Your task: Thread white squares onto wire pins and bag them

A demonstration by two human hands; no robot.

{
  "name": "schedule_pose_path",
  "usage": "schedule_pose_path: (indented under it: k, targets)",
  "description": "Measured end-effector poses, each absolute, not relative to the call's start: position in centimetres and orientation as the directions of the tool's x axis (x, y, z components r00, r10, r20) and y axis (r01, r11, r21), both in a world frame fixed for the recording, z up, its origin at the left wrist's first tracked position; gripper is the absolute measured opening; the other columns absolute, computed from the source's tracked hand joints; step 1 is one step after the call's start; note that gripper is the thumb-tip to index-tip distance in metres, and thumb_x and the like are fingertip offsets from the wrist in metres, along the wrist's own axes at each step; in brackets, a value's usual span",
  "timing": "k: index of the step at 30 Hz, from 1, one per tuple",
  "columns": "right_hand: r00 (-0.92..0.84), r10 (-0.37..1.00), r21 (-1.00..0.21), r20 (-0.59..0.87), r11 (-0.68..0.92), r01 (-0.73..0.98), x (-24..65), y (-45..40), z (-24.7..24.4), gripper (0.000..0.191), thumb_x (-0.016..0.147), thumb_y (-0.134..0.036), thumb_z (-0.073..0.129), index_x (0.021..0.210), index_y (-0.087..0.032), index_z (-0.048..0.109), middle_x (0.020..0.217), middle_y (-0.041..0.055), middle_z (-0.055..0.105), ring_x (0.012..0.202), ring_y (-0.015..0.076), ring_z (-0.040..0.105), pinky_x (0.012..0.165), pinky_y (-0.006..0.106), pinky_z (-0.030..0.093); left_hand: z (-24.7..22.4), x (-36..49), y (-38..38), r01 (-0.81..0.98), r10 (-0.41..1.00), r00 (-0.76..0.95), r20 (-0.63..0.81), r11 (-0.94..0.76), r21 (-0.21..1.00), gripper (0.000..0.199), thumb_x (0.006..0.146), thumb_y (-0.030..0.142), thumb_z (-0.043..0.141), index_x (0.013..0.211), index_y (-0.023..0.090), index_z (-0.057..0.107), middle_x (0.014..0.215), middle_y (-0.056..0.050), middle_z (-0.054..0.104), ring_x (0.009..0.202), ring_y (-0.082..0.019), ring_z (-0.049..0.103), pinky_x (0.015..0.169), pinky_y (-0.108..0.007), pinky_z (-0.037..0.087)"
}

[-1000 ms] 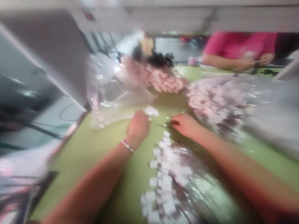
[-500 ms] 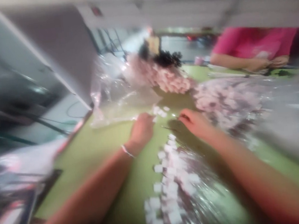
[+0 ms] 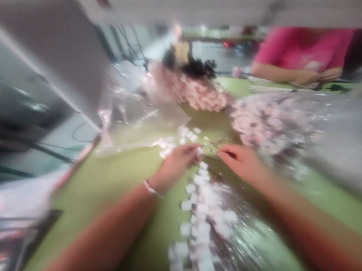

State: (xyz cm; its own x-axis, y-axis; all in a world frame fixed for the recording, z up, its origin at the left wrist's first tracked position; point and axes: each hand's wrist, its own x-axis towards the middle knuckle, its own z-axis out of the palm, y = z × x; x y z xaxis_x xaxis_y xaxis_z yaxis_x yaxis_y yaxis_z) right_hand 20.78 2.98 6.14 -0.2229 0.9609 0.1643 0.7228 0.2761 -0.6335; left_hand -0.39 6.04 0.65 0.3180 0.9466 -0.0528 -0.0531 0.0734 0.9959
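My left hand [image 3: 181, 159], with a pale band at the wrist, pinches a small white piece [image 3: 199, 151] between thumb and fingers. To its right, my right hand [image 3: 238, 157] is closed on the end of a thin dark stem [image 3: 212, 144]. The two hands are apart. Loose white pieces [image 3: 187, 132] lie on the green table [image 3: 117, 176] beyond my left hand. Nearer to me, a long cluster of white square pieces [image 3: 202, 228] with stems lies on clear plastic. Blur hides the fine details.
Pink flower bunches [image 3: 205, 94] and paler ones in plastic [image 3: 260, 118] lie behind and to the right. Clear plastic wrap [image 3: 130, 119] is at the back left. Across the table, a person in a pink top [image 3: 308, 51] has both hands low before them.
My left hand has moved right, toward my right hand, and now shows a white piece at its fingertips. Loose white pieces it covered are visible. The whole view has shifted slightly.
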Motion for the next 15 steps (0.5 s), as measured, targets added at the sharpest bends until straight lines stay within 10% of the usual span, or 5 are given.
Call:
schedule_pose_path:
  k: [15]
  targets:
    - [-0.286,0.955,-0.6,0.076,0.273,0.752,20.5,3.3,5.1,0.023,0.087,-0.032,0.051,0.072,-0.022,0.065,0.064,-0.0016,0.064,0.056,0.0111,0.053,0.053,0.025,0.036,0.9,-0.2,5.5,0.005,0.941,0.331,-0.072,0.075,0.997,0.028,0.079,0.036,0.069,0.101,0.018,0.071,0.078,-0.005,0.068,0.067,-0.012,0.06,0.066,-0.028,0.049]
